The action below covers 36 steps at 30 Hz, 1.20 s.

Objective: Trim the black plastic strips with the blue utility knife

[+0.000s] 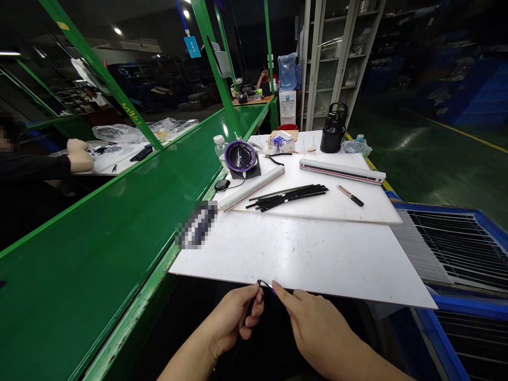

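Just off the near edge of the white table, my left hand (pixel 241 312) pinches a slim black strip (pixel 249 309), its top end poking up past the thumb. To its right, my right hand (pixel 311 317) is closed with the index finger stretched along a thin dark tool (pixel 267 286) that shows a bit of blue. The tool's tip meets or nearly meets the end of the strip; its exact kind is too small to tell. Farther back, several similar black strips (pixel 288 197) lie in a loose bundle on a white board (pixel 341 203).
Around the bundle are two long white boxes (pixel 254 188) (pixel 341 171), a utility knife (pixel 350 195), black pliers (pixel 278 157) and a small purple-rimmed fan (pixel 240 156). A black jug (pixel 334 129) stands behind. Blue trays (pixel 460 246) hold more strips at right. Left of a green partition (pixel 130 227) sits a co-worker (pixel 35 174).
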{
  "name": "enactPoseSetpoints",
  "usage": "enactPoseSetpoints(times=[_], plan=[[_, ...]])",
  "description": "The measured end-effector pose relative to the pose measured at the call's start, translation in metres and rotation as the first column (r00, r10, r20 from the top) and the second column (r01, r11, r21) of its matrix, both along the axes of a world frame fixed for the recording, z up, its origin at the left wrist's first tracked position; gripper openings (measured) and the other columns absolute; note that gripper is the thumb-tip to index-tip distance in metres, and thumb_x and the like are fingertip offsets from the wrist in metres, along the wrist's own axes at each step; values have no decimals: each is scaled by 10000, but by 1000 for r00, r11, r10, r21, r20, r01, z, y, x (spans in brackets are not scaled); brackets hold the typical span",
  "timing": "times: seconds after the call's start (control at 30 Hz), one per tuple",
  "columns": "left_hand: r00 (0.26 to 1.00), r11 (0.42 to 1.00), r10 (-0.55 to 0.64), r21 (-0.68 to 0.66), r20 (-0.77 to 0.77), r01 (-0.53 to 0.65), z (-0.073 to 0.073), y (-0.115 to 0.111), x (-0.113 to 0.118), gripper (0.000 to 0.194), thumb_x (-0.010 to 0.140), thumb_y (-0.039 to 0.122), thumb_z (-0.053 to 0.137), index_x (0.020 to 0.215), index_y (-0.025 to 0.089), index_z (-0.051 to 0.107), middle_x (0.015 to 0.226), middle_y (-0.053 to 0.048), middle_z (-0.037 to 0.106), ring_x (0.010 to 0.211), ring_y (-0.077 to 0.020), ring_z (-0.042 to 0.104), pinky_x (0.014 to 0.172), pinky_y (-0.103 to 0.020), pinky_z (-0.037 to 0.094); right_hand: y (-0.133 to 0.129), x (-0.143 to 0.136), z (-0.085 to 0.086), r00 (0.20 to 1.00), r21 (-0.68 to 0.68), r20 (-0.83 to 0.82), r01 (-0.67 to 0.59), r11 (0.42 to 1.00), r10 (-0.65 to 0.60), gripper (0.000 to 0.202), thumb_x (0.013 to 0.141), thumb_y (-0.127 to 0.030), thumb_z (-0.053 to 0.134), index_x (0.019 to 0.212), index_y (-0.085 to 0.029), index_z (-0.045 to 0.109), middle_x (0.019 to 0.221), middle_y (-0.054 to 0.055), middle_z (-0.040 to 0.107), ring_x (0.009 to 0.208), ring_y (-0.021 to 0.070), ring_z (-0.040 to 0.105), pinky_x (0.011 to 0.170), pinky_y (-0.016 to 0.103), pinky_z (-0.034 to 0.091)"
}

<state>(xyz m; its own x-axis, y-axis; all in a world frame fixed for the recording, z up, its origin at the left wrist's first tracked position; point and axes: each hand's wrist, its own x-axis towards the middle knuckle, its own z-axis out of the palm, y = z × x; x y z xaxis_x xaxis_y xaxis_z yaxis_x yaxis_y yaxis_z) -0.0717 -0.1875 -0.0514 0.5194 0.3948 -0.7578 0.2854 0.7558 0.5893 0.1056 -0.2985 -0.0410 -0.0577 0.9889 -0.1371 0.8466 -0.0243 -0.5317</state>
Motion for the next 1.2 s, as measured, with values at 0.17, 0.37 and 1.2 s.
enactPoseSetpoints(times=[0.17, 0.37, 1.2], plan=[[1000, 999, -30, 11, 5, 30, 8, 0, 3, 407, 685, 542, 611, 784, 198, 417, 575, 82, 307, 435, -35, 169, 420, -187, 33, 1, 0, 2, 999, 16, 34, -25, 1000, 24, 620, 906, -100, 380, 1484, -322, 340, 901, 31, 639, 787, 220, 627, 626, 304, 392], [1000, 999, -24, 31, 8, 23, 7, 0, 3, 439, 673, 561, 636, 764, 203, 400, 550, 98, 271, 433, -34, 136, 407, -187, 17, 1, -4, 0, 979, -21, 187, -83, 996, 85, 747, 821, -56, 432, 1511, -298, 277, 852, 19, 619, 591, 193, 588, 469, 305, 215], [999, 1000, 14, 5, 47, -14, 0, 1, 2, 461, 661, 546, 692, 761, 205, 399, 545, 101, 281, 423, -26, 136, 388, -169, 25, -6, -12, -6, 970, -61, 233, -60, 996, 73, 831, 770, -20, 426, 1531, -272, 208, 879, 42, 607, 587, 187, 596, 449, 300, 156]])
